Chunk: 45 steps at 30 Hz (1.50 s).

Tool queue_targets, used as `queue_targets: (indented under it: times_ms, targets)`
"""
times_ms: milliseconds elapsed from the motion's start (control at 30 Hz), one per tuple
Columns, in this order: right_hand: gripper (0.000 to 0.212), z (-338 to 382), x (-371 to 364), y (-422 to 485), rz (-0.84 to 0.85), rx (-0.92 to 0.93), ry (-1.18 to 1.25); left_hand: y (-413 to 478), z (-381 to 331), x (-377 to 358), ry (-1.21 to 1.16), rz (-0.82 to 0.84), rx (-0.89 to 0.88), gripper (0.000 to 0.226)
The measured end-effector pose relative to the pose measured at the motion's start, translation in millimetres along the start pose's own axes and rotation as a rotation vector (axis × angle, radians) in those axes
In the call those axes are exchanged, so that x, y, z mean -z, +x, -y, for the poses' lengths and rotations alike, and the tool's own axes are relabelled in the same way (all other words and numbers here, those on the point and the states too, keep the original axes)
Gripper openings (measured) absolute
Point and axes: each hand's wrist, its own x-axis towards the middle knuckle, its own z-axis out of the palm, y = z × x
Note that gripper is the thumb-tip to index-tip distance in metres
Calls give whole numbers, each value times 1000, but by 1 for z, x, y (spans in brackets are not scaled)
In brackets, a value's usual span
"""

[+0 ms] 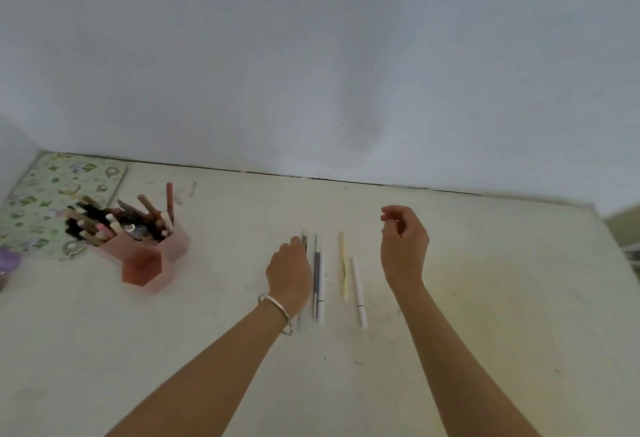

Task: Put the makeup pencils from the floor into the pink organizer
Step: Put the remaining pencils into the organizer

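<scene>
Several makeup pencils lie side by side on the pale floor: a grey one (pixel 317 270), a white one beside it (pixel 321 301), a yellow one (pixel 343 263) and another white one (pixel 358 291). My left hand (pixel 289 272), with a silver bracelet on the wrist, rests palm down over the leftmost pencil, fingers curled at it; whether it grips the pencil is hidden. My right hand (pixel 403 246) hovers to the right of the pencils, fingers loosely curled, holding nothing. The pink organizer (pixel 145 260), full of pencils and sticks, stands at the left.
A green patterned mat (pixel 45 194) lies in the back left corner beside the organizer. A purple object (pixel 8 260) sits at the left edge. A white wall (pixel 311 73) bounds the floor at the back.
</scene>
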Motion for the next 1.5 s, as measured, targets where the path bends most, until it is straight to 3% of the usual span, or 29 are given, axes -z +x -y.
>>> queue_targets:
  times_ms: [233, 333, 400, 500, 633, 733, 900, 1033, 1300, 1400, 1500]
  targets:
    - [27, -43, 16, -9, 104, -105, -140, 11, -4, 10, -280, 47, 71, 36]
    - [26, -54, 17, -13, 253, -138, -350, 15, -6, 45, -506, -151, -18, 38]
    - [36, -57, 14, -17, 387, -159, -466, 16, -9, 74, -608, -298, -101, 43]
    - [57, -59, 5, -27, 550, -111, -629, 11, -12, 107, -694, -364, -211, 64]
    - [65, -52, -6, -31, 550, -18, -781, -1, 1, 131, -681, -359, -257, 71]
    - [63, -21, -17, -25, 355, 95, -581, -8, 38, 167, -609, -600, -247, 65]
    - [56, 68, -56, -27, 136, 222, 31, -15, 115, 217, -629, -890, -187, 51]
    - [54, 118, -88, -47, 151, 350, 246, -11, 142, 213, -579, -857, -172, 39]
    - [52, 138, -131, -83, 245, 422, 310, 3, 161, 189, -329, -687, -167, 14]
    - [50, 140, -145, -93, 274, 421, 313, 5, 169, 191, 17, -712, -194, 16]
    - [46, 145, -161, -103, 277, 430, 335, 5, 171, 192, 279, -587, -201, 28]
